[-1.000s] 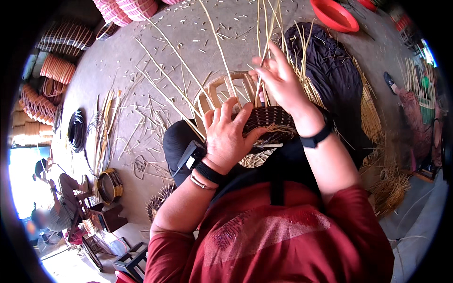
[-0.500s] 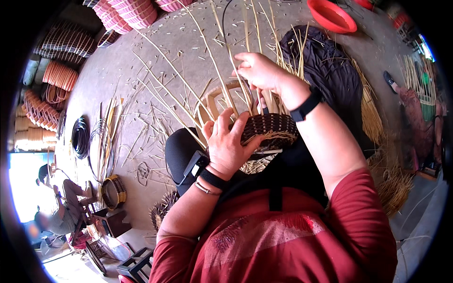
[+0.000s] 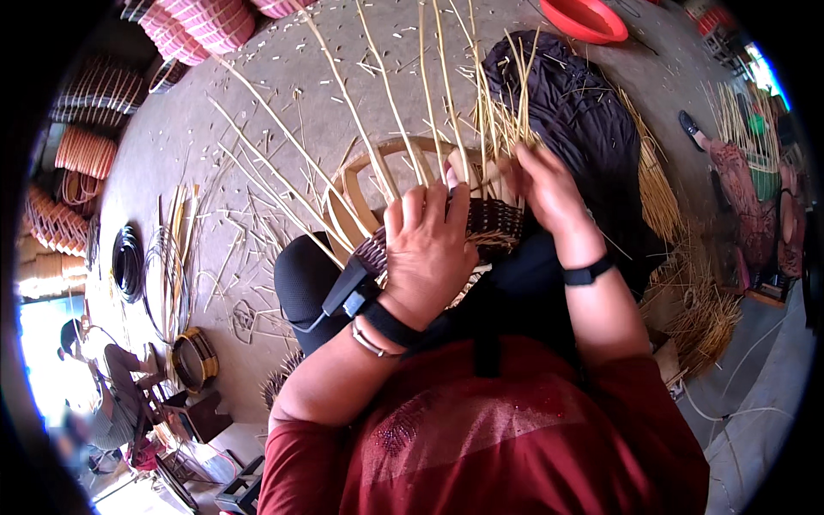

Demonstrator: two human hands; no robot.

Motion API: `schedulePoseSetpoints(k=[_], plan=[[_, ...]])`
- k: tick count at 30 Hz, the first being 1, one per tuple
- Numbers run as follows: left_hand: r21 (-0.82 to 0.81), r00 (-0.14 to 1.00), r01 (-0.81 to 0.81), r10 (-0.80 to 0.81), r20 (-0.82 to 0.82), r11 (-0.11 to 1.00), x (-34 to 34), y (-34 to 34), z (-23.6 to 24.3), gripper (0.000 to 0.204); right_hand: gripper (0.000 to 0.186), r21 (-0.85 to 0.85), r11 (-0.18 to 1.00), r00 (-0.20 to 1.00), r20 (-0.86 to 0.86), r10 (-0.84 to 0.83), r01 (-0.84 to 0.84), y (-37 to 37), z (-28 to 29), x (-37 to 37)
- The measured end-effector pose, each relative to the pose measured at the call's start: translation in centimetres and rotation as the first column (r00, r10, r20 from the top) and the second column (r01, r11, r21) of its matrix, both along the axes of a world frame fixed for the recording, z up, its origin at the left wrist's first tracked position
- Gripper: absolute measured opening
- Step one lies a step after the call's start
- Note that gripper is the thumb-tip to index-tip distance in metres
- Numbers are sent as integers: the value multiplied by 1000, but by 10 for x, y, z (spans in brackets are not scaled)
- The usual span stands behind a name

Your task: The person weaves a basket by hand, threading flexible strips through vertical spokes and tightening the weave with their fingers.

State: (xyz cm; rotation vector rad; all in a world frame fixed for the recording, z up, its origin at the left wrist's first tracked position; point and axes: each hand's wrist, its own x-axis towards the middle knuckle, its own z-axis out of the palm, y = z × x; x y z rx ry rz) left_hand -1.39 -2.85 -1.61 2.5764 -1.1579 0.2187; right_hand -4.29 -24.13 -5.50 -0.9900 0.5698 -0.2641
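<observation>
A half-woven wicker basket [image 3: 493, 220] with dark brown weave rests in my lap, its long pale stakes [image 3: 343, 93] fanning up and away. My left hand [image 3: 429, 240] lies over the near wall, fingers bent over the woven edge among the stakes and gripping it. To the right, my right hand [image 3: 549, 184] is beside the basket's right-hand stakes. Its fingertips are smeared by motion, so whether they hold a strand cannot be made out. A pale curved wooden hoop [image 3: 350, 176] shows behind the stakes. My left hand hides part of the weave.
Dark cloth [image 3: 562, 112] covers a bundle of straw-coloured rods [image 3: 657, 184] at right. A red basin [image 3: 588, 19] stands far off. Coiled dark strands [image 3: 128, 264] and a round basket [image 3: 196, 359] lie left; cut scraps litter the floor. Other people sit at both sides.
My right hand has come down and right from among the upright stakes, where a long dark strand ran up. My left hand has settled further over the basket wall. The whole view has shifted slightly.
</observation>
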Motion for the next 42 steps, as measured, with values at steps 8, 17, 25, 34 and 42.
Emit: schedulePoseSetpoints(k=[8, 17, 25, 34, 42], plan=[[169, 999, -4, -5, 49, 986, -1, -1, -2, 88, 52, -961, 278, 992, 46, 114, 12, 39, -2, 128], [17, 992, 95, -96, 81, 995, 5, -6, -2, 75, 30, 137, 990, 1000, 2, -19, 18, -17, -30, -57], [188, 986, 86, -110, 122, 978, 20, -23, -73, 84, 36, -532, 815, 972, -109, 206, -232, 8, -43, 95], [331, 971, 213, -236, 31, 919, -1, -39, -33, 72, 69, -734, 652, 974, 62, -216, 191, -5, -81, 38], [5, 960, 256, -255, 118, 967, 12, 20, 12, 64, 30, 483, 875, 782, 536, -319, 27, -61, -4, -16]])
